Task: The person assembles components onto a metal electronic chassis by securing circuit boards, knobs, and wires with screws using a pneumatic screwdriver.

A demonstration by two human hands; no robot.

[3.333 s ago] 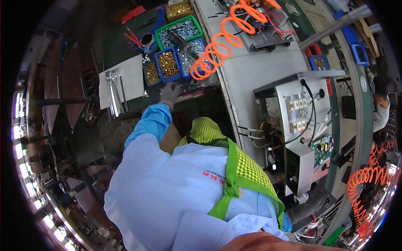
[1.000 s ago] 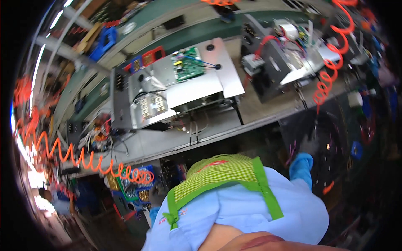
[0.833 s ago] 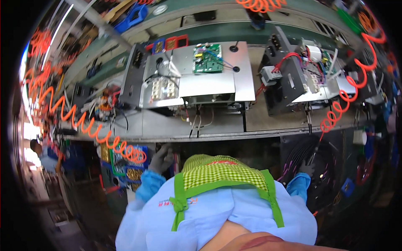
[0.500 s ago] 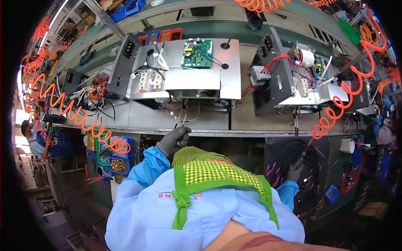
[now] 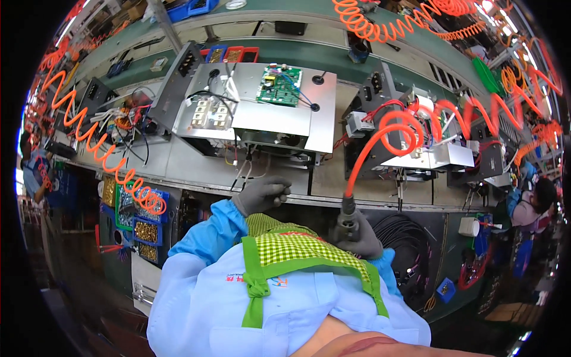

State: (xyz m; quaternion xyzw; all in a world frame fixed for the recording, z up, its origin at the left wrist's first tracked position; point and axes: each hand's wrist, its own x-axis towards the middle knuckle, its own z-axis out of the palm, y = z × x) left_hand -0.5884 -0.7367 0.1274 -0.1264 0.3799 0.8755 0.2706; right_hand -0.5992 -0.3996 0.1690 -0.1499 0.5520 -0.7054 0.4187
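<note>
In grey gloves, both my hands are in front of the bench. My right hand (image 5: pixel 364 239) grips a dark air screwdriver (image 5: pixel 347 221), upright, its top joined to an orange coiled hose (image 5: pixel 355 166). Left of it, my left hand (image 5: pixel 263 195) is at the bench's front edge with fingers curled in; whether something small is in them is hidden. Just beyond hang loose wire ends (image 5: pixel 242 172) from an open metal chassis (image 5: pixel 324 122). On that chassis sit a green circuit board (image 5: pixel 278 86) and pale terminal blocks (image 5: pixel 208 113).
A second wired chassis (image 5: pixel 372 89) stands to the right, another assembly (image 5: pixel 128 119) to the left. Blue bins of screws (image 5: pixel 147 232) are at lower left, a black cable coil (image 5: pixel 410 238) at lower right. Another orange coiled hose (image 5: pixel 89 128) hangs left. A co-worker (image 5: pixel 535 199) is far right.
My right hand has come up and left from beside the black cable coil, now with the screwdriver and its hose. My left hand has shifted slightly right. The view has turned a little.
</note>
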